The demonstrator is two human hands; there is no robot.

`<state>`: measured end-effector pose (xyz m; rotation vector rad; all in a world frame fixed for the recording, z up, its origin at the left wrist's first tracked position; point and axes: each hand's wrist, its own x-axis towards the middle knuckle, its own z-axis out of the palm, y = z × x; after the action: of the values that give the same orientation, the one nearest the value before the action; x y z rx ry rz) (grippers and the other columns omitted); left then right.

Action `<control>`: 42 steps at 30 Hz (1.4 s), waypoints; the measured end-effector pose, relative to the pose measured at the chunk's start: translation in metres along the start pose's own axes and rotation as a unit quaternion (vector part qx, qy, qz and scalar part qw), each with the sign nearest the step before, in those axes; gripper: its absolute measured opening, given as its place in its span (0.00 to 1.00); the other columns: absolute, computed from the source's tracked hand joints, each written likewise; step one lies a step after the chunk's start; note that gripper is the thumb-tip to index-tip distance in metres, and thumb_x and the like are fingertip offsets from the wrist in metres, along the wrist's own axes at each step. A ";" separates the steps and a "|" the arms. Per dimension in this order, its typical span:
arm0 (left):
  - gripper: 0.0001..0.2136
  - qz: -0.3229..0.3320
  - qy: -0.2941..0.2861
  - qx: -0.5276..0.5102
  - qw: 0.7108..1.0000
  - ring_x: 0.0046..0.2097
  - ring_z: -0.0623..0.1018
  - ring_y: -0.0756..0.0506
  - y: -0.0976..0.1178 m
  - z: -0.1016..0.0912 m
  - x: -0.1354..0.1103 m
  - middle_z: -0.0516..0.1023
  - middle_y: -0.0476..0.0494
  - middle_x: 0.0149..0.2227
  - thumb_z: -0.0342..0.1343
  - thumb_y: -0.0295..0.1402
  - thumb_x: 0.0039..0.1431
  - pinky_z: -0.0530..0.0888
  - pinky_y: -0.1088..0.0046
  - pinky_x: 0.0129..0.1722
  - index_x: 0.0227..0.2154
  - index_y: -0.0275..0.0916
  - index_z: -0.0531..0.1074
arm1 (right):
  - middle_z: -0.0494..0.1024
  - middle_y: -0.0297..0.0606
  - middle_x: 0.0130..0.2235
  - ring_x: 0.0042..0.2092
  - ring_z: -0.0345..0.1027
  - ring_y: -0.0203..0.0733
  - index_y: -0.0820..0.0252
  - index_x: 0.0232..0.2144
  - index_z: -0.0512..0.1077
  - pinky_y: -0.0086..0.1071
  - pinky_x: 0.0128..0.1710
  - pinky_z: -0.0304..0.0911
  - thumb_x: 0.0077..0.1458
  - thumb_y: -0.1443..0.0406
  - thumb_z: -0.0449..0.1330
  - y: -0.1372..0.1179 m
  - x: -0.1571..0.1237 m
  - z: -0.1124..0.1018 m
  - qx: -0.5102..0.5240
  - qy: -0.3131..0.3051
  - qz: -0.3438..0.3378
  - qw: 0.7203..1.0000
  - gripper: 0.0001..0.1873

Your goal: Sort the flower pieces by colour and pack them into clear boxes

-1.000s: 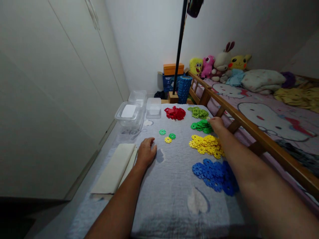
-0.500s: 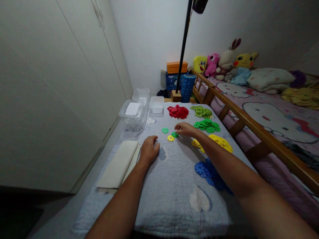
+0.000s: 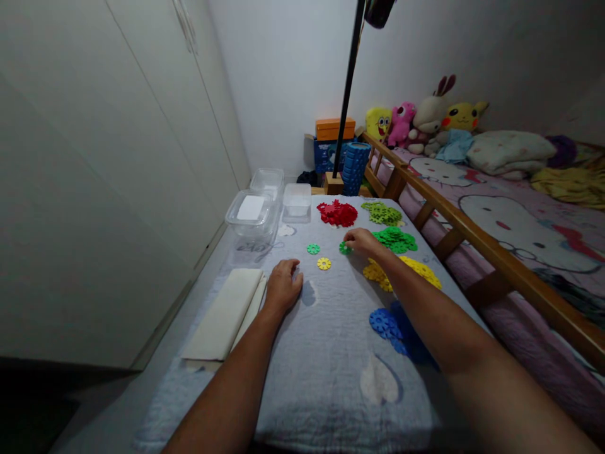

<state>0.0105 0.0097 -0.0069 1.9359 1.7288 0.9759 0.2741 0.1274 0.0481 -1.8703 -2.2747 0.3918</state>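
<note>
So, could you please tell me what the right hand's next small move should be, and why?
Probably sliding the green notched disc over to the green disc pile: the right hand has hold of its edge, and that pile, of much the same green, lies close behind the hand.

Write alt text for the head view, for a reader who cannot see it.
Over a grey cloth, the right hand holds a green disc; the left hand rests near a yellow disc and another green disc. Red, lime, green, yellow and blue piles lie on the right; clear boxes and a folded beige sheet are on the left.
</note>
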 end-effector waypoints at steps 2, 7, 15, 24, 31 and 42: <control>0.15 0.001 -0.001 0.003 1.000 0.46 0.78 0.41 0.000 0.000 0.000 0.78 0.38 0.45 0.56 0.29 0.58 0.75 0.62 0.50 0.48 0.37 0.75 | 0.84 0.39 0.39 0.40 0.74 0.39 0.60 0.37 0.82 0.27 0.39 0.62 0.52 0.73 0.61 0.021 0.003 -0.011 -0.003 0.050 0.042 0.998 0.12; 0.15 -0.002 -0.008 0.010 1.000 0.46 0.78 0.41 0.000 0.000 0.001 0.78 0.37 0.45 0.56 0.29 0.58 0.75 0.61 0.50 0.49 0.36 0.75 | 0.83 0.43 0.38 0.39 0.73 0.41 0.63 0.34 0.80 0.28 0.38 0.62 0.52 0.74 0.60 0.065 0.005 -0.029 -0.008 0.139 0.143 0.980 0.10; 0.15 0.003 -0.007 0.013 1.000 0.46 0.78 0.41 -0.001 0.000 0.001 0.78 0.37 0.45 0.56 0.29 0.59 0.75 0.61 0.51 0.49 0.36 0.75 | 0.81 0.44 0.33 0.38 0.75 0.45 0.62 0.31 0.78 0.33 0.38 0.67 0.50 0.74 0.61 0.077 0.016 -0.021 0.012 0.198 0.218 0.955 0.07; 0.15 0.005 -0.019 0.024 1.000 0.46 0.77 0.41 0.002 -0.001 0.001 0.78 0.36 0.46 0.56 0.29 0.59 0.74 0.61 0.52 0.50 0.35 0.74 | 0.82 0.54 0.38 0.44 0.77 0.52 0.62 0.35 0.80 0.37 0.40 0.68 0.53 0.73 0.59 0.065 0.016 -0.020 -0.027 0.174 0.272 0.946 0.10; 0.15 0.005 -0.016 0.045 0.999 0.47 0.77 0.41 0.001 0.001 0.001 0.78 0.37 0.46 0.56 0.28 0.59 0.73 0.61 0.53 0.49 0.35 0.75 | 0.83 0.50 0.46 0.47 0.75 0.46 0.64 0.43 0.80 0.31 0.45 0.63 0.59 0.72 0.54 0.016 0.012 -0.018 -0.036 0.107 0.091 0.989 0.16; 0.15 0.007 -0.016 0.022 1.000 0.46 0.78 0.42 -0.002 -0.001 0.003 0.78 0.37 0.44 0.57 0.29 0.58 0.74 0.63 0.50 0.48 0.35 0.75 | 0.79 0.49 0.50 0.48 0.72 0.44 0.62 0.47 0.79 0.30 0.46 0.61 0.58 0.63 0.63 -0.075 0.009 0.048 0.000 -0.001 -0.044 0.999 0.16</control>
<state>0.0084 0.0131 -0.0073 1.9827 1.7339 0.9151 0.1882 0.1182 0.0247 -1.7634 -2.3493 0.3811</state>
